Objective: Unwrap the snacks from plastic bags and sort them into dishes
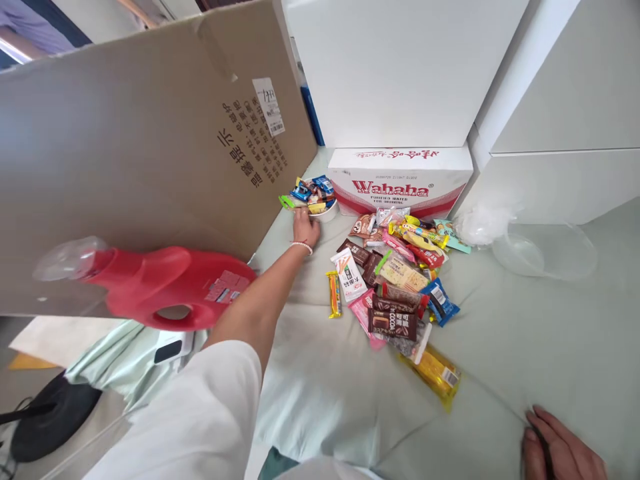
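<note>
Room to move lies on the pale green sheet (pixel 505 320) in front of the Wahaha carton (pixel 400 187) and off to its right, while the edge of a tall brown cardboard box (pixel 150 160) closes the space to its left and a smooth white panel (pixel 400 73) rises behind it. Just off the carton's near left corner sits a round white bowl (pixel 329 215), filled with small glossy snack packets (pixel 323 185). The left hand (pixel 305 228) is at the bowl's near rim, fingers bent and close together; the right hand (pixel 563 445), far out in front and right of the carton, has curled fingers around a dark strip. Whether either hand actually pinches something, I cannot tell. Crinkled wrapped snacks (pixel 400 272) spread in a loose heap before the carton, beside the bowl. Right of the carton are a crumpled clear bag (pixel 483 223) and a see-through plastic tub (pixel 550 252); well to its left, a rounded red plastic jug (pixel 165 280) crowds the left forearm.
</note>
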The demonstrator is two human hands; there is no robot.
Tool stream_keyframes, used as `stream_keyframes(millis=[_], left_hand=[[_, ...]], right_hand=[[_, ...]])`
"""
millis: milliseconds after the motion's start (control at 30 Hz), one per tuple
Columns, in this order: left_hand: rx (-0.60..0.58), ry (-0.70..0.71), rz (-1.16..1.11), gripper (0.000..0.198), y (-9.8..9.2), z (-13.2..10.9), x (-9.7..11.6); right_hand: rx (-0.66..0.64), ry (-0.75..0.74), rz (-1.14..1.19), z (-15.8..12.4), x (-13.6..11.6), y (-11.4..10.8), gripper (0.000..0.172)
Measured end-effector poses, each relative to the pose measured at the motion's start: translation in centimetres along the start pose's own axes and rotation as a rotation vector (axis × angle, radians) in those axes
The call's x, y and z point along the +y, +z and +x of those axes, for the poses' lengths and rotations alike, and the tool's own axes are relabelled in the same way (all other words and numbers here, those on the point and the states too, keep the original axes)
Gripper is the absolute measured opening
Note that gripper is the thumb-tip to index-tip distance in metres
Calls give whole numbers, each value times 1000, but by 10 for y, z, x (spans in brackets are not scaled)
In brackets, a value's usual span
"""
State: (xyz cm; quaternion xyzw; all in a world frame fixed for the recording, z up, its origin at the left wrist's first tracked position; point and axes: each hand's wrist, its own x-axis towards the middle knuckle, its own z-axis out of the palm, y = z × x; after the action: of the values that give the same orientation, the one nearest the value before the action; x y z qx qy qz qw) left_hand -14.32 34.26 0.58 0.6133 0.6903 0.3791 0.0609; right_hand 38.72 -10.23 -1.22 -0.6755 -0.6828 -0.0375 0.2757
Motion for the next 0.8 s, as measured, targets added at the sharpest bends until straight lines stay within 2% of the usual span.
stream_keyframes(millis=[100,200,300,400,467,567,633,700,767,800], left_hand=[[56,-28,-18,16,-26,-60,8],[115,-54,-53,18,-52,-117,25],[202,-55,-102,23,-78,-168,49],[320,-39,-248,34,-100,-203,83],[307,-15,-405,39,-109,-214,108],[178,-46,-695,43,-108,-211,146],[94,-237,-941,40,-98,-200,165],[9,-552,-1172,35,-86,-185,177],[-78,-795,-1294,28,-75,-171,183],[-120,-854,-1320,23,-72,-167,185]], right_hand=[[-5,-58,-11,6,-10,-7,32],[13,-49,25,6,-13,-9,27],[33,-38,67,2,-12,-9,23],[47,-28,106,0,-10,-8,22],[54,-9,128,-1,-9,-7,23],[63,10,150,-1,-8,-5,23],[67,8,157,-1,-8,-5,24],[56,16,173,-1,-8,-4,25],[36,43,199,0,-8,-4,25],[27,61,213,0,-8,-5,25]])
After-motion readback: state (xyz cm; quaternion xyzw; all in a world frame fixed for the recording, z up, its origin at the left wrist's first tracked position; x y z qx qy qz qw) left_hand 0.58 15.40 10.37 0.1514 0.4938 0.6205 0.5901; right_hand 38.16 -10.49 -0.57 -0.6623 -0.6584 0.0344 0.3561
